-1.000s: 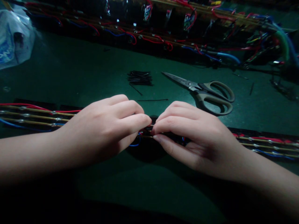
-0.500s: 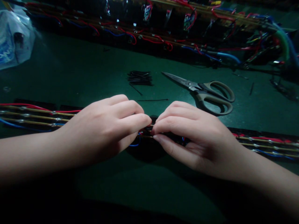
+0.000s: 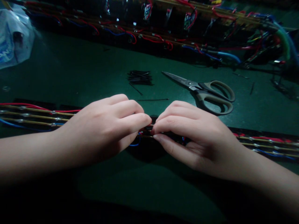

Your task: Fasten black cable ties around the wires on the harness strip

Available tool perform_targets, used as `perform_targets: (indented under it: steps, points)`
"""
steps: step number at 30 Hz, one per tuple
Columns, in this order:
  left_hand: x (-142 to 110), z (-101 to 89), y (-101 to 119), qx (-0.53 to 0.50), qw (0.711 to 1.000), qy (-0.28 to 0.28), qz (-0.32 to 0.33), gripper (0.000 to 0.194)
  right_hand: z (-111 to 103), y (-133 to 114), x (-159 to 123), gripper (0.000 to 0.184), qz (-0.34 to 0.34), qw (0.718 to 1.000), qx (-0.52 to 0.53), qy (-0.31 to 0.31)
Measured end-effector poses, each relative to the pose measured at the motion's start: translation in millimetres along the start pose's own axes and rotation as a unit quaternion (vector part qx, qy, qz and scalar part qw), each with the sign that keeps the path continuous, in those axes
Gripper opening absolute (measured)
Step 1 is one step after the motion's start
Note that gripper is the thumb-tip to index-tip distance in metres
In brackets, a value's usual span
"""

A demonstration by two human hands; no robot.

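Note:
A long strip with brass-coloured rods and red and blue wires (image 3: 35,116) runs across the green work surface beneath both hands. Over its middle, my left hand (image 3: 107,124) is closed, with thumb and forefinger brought together at the rods. My right hand (image 3: 193,130) meets it fingertip to fingertip, also pinched at the strip. Whatever sits between the fingertips is small, dark and mostly covered. Just beyond the hands lies a single black cable tie (image 3: 154,99), and farther back a small pile of black cable ties (image 3: 140,77).
Scissors with grey-and-black handles (image 3: 198,90) lie beyond my right hand, their tips pointing left. Larger wired assemblies (image 3: 151,39) stretch along the back. A clear plastic bag (image 3: 23,46) is at the far left. Thin dark scraps (image 3: 251,88) lie to the right.

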State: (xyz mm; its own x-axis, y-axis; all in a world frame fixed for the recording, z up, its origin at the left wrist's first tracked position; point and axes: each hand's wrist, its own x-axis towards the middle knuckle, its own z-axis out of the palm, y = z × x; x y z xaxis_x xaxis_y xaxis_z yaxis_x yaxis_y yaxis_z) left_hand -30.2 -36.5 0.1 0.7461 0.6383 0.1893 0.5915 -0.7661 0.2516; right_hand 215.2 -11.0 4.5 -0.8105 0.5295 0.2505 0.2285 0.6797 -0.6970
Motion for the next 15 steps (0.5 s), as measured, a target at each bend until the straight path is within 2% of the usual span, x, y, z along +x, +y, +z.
perform_targets:
  steps: [15]
  points:
    - [0.0,0.8,-0.5,-0.004,1.000,0.003,-0.001,0.013,-0.1,0.3,0.6,0.013,-0.002,1.000,0.004,0.002]
